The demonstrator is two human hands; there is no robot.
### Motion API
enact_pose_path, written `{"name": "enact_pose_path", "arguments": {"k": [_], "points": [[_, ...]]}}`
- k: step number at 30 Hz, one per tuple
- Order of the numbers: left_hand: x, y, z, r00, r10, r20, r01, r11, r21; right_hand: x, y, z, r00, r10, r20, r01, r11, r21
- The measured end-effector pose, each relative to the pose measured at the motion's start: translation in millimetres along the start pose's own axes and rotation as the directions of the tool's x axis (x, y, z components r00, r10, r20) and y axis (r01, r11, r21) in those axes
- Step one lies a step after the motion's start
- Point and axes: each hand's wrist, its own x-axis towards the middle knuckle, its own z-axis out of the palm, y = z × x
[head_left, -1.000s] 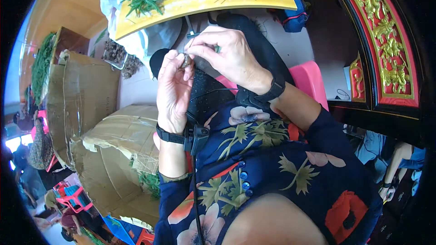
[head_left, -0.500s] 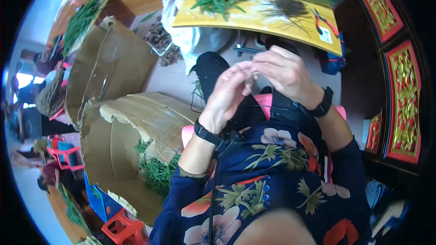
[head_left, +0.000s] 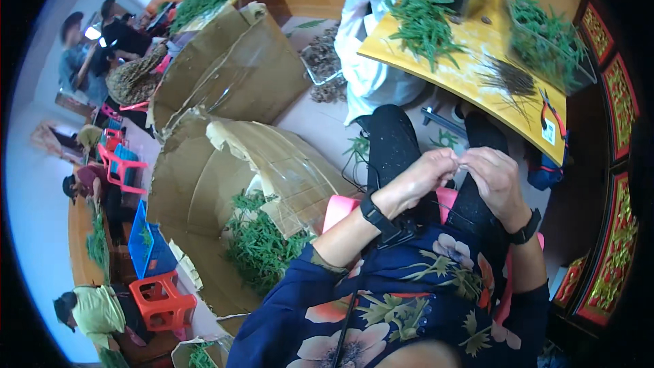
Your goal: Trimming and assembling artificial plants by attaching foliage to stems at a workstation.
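Note:
My left hand (head_left: 432, 172) and my right hand (head_left: 492, 176) meet above my lap, fingertips pinched together. Whatever lies between the fingers is too small and covered to name. A thin dark strand shows below the hands, though I cannot tell whether either hand holds it. Beyond them is a yellow board (head_left: 470, 88) with a bunch of green leafy sprigs (head_left: 426, 26), a pile of thin dark stems or wires (head_left: 507, 78) and red-handled pliers (head_left: 553, 114). To its right, a clear bin (head_left: 555, 48) holds more green sprigs.
At left stand a torn, open cardboard box (head_left: 197, 184) with green sprigs (head_left: 262, 242) inside and another cardboard piece (head_left: 231, 75). A white sack (head_left: 368, 82) hangs by the board. Brown bits (head_left: 327, 61) lie on the floor. Red stools (head_left: 163, 300) and several other people are farther left.
The view has shifted, so the board and boxes appear lower and farther right. My hands stay close together, now lower over my lap. Their fingertips are still pinched.

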Motion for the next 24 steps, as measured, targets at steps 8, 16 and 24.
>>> {"name": "enact_pose_path", "arguments": {"k": [8,16,24], "points": [[0,6,2,0.998,-0.015,0.068,0.018,0.999,-0.032,-2,-1,-2,0.998,-0.036,-0.041,0.035,0.999,-0.029],[8,-14,15,0.908,0.417,-0.030,-0.379,0.851,0.364,-4,-13,-4,0.986,0.137,-0.099,-0.140,0.990,-0.015],[1,-18,36,0.687,0.727,0.012,-0.323,0.290,0.901,-16,-13,8,0.911,0.398,-0.109,-0.400,0.917,0.008]]}}
